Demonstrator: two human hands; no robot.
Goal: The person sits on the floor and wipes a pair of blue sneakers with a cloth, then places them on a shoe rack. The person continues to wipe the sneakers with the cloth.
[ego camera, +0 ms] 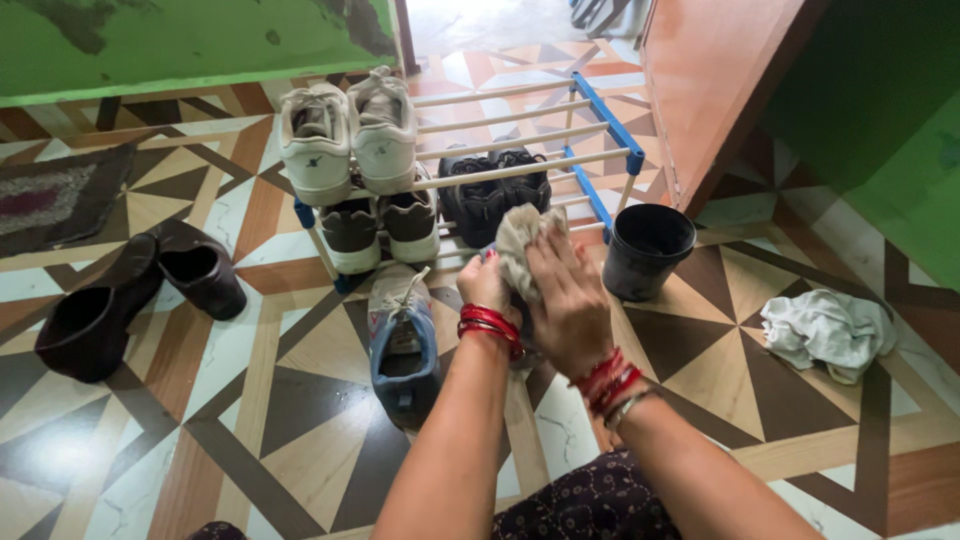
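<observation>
From the head view we look down on a glossy tiled floor (pixel 250 400) patterned in brown, cream and grey triangles, with a green wall (pixel 180 40) at ten o'clock and an orange door (pixel 710 80) at one o'clock. At centre our left hand (pixel 487 285) is closed around something mostly hidden under a beige cloth (pixel 520 240); what it grips we cannot tell. Our right hand (pixel 565 300) lies flat on that cloth, fingers pressed over it, holding it against the hidden thing. Just beyond, at twelve o'clock, stands a rack (pixel 590 135) with white rods and blue ends, carrying white sneakers (pixel 350 135), a darker pair (pixel 380 225) below and black shoes (pixel 490 190). A blue-grey sneaker (pixel 400 335) lies on the floor just at nine o'clock of our left wrist. A black pot (pixel 648 250) stands at two o'clock, a white rag (pixel 825 330) at three, black slip-ons (pixel 140 290) at nine, and a mat (pixel 55 195) at ten.
</observation>
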